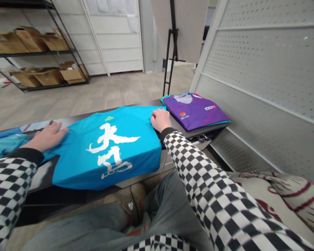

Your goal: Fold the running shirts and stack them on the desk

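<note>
A bright blue T-shirt (136,122) with large white brush-style characters and a small green logo lies spread out, its lower edge hanging over the front of a dark low bench (68,120). My left hand (48,136) rests on the sleeve at the left, fingers stretched out flat. At the opposite sleeve, my right hand (161,119) has its fingers curled down onto the fabric; the fingertips are partly hidden. Just beyond that hand sits a folded purple shirt (196,113) on top of a green one.
More blue clothing (9,143) and a phone-like object (36,126) lie at the bench's left end. A perforated grey panel (272,69) stands close on the right. Behind are an easel stand (170,59) and a black shelf (34,54) with cardboard boxes (48,76).
</note>
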Available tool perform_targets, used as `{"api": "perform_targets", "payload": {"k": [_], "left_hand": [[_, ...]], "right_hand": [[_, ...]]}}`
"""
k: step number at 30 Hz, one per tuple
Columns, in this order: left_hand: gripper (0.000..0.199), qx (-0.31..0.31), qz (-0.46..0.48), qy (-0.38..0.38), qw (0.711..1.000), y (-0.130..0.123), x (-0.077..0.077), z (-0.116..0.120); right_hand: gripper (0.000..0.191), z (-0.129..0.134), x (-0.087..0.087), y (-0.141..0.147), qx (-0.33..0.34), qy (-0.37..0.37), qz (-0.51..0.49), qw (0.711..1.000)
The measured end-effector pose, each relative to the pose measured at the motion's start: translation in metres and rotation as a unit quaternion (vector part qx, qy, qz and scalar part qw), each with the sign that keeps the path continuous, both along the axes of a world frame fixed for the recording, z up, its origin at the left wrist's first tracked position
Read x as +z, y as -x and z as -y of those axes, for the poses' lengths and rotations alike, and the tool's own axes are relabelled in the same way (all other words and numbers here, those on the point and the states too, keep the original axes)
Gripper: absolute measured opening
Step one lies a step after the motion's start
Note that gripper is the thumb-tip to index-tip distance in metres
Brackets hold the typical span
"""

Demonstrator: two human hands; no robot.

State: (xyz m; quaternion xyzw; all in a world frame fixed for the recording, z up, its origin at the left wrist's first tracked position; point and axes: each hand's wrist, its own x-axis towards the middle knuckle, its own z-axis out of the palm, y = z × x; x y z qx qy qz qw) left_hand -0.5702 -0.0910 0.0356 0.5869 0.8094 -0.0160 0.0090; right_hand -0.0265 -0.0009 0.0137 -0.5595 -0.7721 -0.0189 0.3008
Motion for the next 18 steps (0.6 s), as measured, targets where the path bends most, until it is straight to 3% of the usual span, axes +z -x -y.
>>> {"api": "perform_targets", "payload": {"k": [5,8,13,18], "left_hand": [[0.113,0.009,0.044,0.046,0.998,-0.006,-0.017,0.006],[0.108,0.012,0.043,0.048,0.998,0.002,-0.014,0.001],[0.100,0.019,-0.001,-0.013,1.000,0.039,-0.009,0.002],[0.118,0.038,-0.023,0.067,0.997,0.071,-0.025,0.026]], "right_hand": [[0.026,0.000,0.001,0.000,-0.003,0.010,0.003,1.000],[0.026,-0.002,0.000,0.000,-0.001,0.007,0.005,1.000],[0.025,-0.002,0.000,0.000,-0.001,0.009,0.006,1.000],[0.025,-0.001,0.001,0.001,0.001,0.015,0.003,1.000]]}}
